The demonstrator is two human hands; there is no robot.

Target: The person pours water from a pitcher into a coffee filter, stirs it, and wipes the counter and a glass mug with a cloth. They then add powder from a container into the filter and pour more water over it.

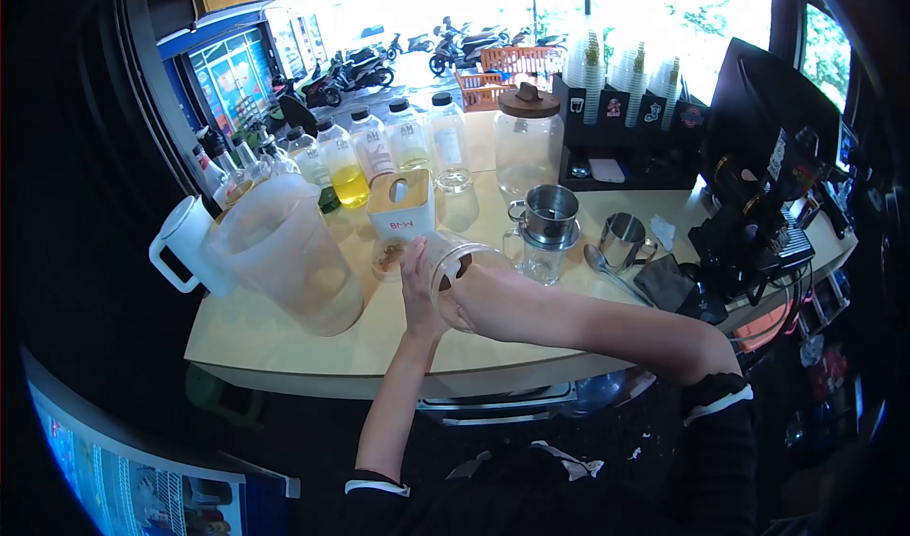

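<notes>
Near the front of the counter, my left hand (417,285) is wrapped round the side of a clear wide-mouthed jar (439,256), which is tilted with its mouth toward me. My right hand (479,294) reaches inside through the jar's mouth; its fingers are mostly hidden, and something dark shows beside them. Just behind the jar is a white box with a wooden top (401,209). A small clear container with brown bits (389,256) sits left of my left hand.
On the wooden counter (275,351) stand a large frosted pitcher (294,252), a white jug (194,242), labelled bottles (370,143), a wooden-lidded jar (529,143), a metal filter on a glass (550,216), a metal cup (623,240), a spoon (616,275) and a dark machine (758,195).
</notes>
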